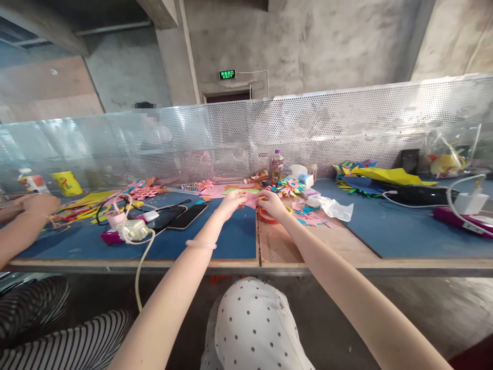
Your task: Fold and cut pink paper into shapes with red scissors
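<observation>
A small piece of pink paper (pixel 251 199) is held up between both hands, above the seam of the table. My left hand (pixel 233 201) pinches its left side, a pale bangle on the wrist. Fingers closed, my right hand (pixel 271 202) grips the paper's right side. Just under the right hand lies a roll of red tape (pixel 267 216), partly covered by it. Sheets of pink and orange paper (pixel 227 190) lie behind the hands. To the right are a multicoloured paper flower (pixel 289 188) and pink and blue paper scraps (pixel 310 218).
Left of my hands lie phones (pixel 188 216) and a power strip with a plug and cables (pixel 133 229). A co-worker's hands (pixel 38 204) are at far left. A drink bottle (pixel 277 167) stands before a perforated metal screen (pixel 308 128). Crumpled white plastic (pixel 336 208) is at right.
</observation>
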The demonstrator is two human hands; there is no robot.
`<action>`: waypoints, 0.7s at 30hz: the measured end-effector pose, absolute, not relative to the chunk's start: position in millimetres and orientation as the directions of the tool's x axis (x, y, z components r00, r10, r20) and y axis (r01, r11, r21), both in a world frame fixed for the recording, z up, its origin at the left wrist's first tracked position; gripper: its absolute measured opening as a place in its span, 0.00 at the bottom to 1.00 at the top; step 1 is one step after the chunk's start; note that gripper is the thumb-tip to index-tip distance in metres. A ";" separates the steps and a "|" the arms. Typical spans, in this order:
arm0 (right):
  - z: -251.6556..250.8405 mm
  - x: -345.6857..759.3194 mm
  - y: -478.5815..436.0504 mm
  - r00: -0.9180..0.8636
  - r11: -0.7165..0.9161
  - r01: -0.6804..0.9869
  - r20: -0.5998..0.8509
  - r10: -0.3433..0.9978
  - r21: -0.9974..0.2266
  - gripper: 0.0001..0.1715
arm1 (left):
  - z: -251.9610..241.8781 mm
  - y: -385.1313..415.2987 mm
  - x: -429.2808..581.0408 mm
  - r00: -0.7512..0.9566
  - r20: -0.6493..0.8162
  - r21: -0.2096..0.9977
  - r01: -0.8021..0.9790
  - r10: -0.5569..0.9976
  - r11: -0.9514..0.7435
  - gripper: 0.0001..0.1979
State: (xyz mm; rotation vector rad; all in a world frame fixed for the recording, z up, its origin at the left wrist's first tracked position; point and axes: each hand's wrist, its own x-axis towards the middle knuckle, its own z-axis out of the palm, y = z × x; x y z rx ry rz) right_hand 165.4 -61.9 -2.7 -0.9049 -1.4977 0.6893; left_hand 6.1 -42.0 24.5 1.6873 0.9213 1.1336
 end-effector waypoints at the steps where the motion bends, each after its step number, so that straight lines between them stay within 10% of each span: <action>1: -1.3 166.2 -63.8 -0.031 0.509 0.158 0.511 0.859 -0.846 0.10 | 24.9 -41.8 5.9 0.311 0.295 0.935 0.101 0.904 -0.340 0.16; 21: -1.5 184.5 -55.0 -0.031 0.624 0.273 0.642 0.766 -0.732 0.12 | 23.0 -39.0 2.6 0.474 0.387 0.890 0.032 0.791 -0.454 0.19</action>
